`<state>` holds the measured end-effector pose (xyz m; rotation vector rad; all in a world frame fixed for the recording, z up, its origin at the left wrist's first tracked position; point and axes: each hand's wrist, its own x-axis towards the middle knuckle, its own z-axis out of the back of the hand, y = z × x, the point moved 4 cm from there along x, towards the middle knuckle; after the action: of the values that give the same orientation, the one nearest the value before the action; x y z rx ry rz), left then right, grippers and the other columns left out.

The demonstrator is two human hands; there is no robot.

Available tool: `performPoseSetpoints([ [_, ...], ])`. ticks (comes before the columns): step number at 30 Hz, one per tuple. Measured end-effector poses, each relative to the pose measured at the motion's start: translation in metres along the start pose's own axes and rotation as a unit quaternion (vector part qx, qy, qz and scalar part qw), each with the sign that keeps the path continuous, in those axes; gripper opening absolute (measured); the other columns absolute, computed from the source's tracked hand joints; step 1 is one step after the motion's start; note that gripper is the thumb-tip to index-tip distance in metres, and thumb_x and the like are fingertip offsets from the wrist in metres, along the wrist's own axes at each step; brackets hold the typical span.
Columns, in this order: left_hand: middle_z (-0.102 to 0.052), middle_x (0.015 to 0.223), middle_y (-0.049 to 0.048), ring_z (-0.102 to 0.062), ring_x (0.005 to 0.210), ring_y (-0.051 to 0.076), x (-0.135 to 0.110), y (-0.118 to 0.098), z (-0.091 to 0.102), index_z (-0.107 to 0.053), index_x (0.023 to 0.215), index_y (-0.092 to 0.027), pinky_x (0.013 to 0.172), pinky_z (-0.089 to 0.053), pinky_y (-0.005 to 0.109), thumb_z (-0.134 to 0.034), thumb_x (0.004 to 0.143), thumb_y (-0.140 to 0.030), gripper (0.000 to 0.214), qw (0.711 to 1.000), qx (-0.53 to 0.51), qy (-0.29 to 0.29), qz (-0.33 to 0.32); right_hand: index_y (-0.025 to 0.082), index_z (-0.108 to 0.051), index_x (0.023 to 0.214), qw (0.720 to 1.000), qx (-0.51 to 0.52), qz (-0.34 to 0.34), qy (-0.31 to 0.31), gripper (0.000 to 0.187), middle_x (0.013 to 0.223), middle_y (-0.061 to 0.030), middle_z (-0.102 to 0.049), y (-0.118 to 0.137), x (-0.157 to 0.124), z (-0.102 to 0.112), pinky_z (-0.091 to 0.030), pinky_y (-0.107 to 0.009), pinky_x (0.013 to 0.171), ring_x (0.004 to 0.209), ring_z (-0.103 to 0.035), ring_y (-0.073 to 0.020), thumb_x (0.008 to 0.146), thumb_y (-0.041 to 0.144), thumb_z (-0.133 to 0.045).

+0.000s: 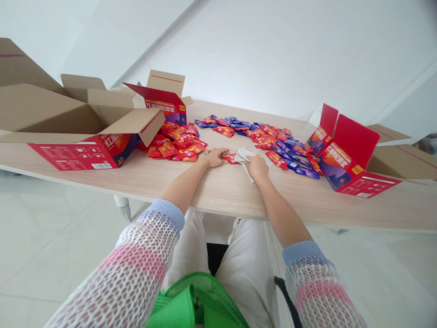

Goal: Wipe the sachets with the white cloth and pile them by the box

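On the table in front of me lies a red sachet. The fingertips of my left hand close on its left end and hold it against the tabletop. My right hand is closed on a white wipe, which covers the sachet's right end. Just beyond my left hand is a heap of red and orange sachets. To the right of the wipe, a long pile of mixed red and purple sachets curves round from the back.
At the left stands a large open red carton, with a smaller open red box behind it. Another open red box is at the right. The wooden table has its front edge above my knees; a white wall rises behind.
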<state>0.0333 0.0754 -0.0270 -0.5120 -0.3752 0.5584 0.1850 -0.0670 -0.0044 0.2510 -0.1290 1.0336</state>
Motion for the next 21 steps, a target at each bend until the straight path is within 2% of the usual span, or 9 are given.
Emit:
performPoseSetpoints([
  [5,-0.058,0.129,0.0061,-0.039,0.126,0.033,-0.001,-0.001,0.002,-0.048,0.136,-0.025,0.105,-0.016,0.056,-0.062,0.075,-0.030,0.062,1.000,0.012,-0.010,-0.003,0.027,-0.065,0.117,0.995,0.000,-0.095,-0.027,0.034,0.115,-0.0141,-0.058,-0.025,0.007,0.000,-0.046,-0.040,0.082,0.108,-0.053,-0.0300,0.089,0.038,-0.048],
  [8,-0.056,0.132,0.0054,-0.040,0.126,0.031,-0.003,-0.003,0.004,-0.044,0.139,-0.025,0.106,-0.015,0.058,-0.059,0.076,-0.022,0.065,1.000,-0.001,-0.007,-0.008,0.024,-0.063,0.118,0.992,0.034,-0.118,-0.035,0.035,0.113,-0.0141,-0.061,-0.039,0.008,0.003,-0.046,-0.040,0.082,0.104,-0.056,-0.0290,0.089,0.034,-0.046],
  [10,-0.055,0.132,0.0049,-0.039,0.128,0.031,-0.004,-0.005,0.004,-0.040,0.141,-0.026,0.106,-0.014,0.059,-0.057,0.075,-0.017,0.069,1.000,-0.011,0.002,-0.012,0.023,-0.059,0.123,0.991,0.063,-0.108,-0.055,0.038,0.112,-0.0133,-0.062,-0.041,0.007,0.009,-0.044,-0.039,0.084,0.102,-0.057,-0.0284,0.091,0.033,-0.042],
  [12,-0.057,0.130,0.0052,-0.037,0.129,0.030,-0.004,-0.004,0.004,-0.036,0.143,-0.026,0.106,-0.012,0.060,-0.055,0.074,-0.013,0.072,1.000,-0.021,0.006,-0.014,0.020,-0.054,0.129,0.990,0.086,-0.069,-0.093,0.042,0.117,-0.0133,-0.060,-0.036,0.005,0.017,-0.041,-0.039,0.088,0.106,-0.054,-0.0279,0.093,0.034,-0.036],
  [15,-0.061,0.124,0.0060,-0.038,0.129,0.028,-0.001,-0.001,0.002,-0.036,0.142,-0.022,0.106,-0.013,0.059,-0.052,0.074,-0.010,0.071,0.999,-0.032,-0.002,-0.001,0.018,-0.049,0.134,0.986,0.106,0.044,-0.119,0.045,0.125,-0.0122,-0.056,-0.013,0.001,0.024,-0.036,-0.036,0.095,0.113,-0.048,-0.0256,0.095,0.034,-0.031],
  [18,-0.065,0.118,0.0069,-0.045,0.124,0.028,0.000,0.002,0.002,-0.042,0.137,-0.019,0.105,-0.019,0.056,-0.050,0.074,-0.009,0.065,0.999,-0.031,-0.020,0.008,0.023,-0.052,0.131,0.982,0.090,0.162,-0.046,0.043,0.121,-0.0097,-0.057,0.019,-0.007,0.015,-0.034,-0.035,0.097,0.113,-0.045,-0.0247,0.094,0.038,-0.036],
  [21,-0.062,0.122,0.0087,-0.049,0.120,0.029,-0.002,0.001,0.006,-0.045,0.134,-0.019,0.104,-0.024,0.053,-0.052,0.074,-0.010,0.062,0.999,-0.011,-0.039,0.005,0.028,-0.055,0.129,0.974,0.067,0.216,0.015,0.043,0.121,-0.0090,-0.056,0.038,-0.013,0.002,-0.033,-0.037,0.097,0.114,-0.041,-0.0261,0.091,0.045,-0.044],
])
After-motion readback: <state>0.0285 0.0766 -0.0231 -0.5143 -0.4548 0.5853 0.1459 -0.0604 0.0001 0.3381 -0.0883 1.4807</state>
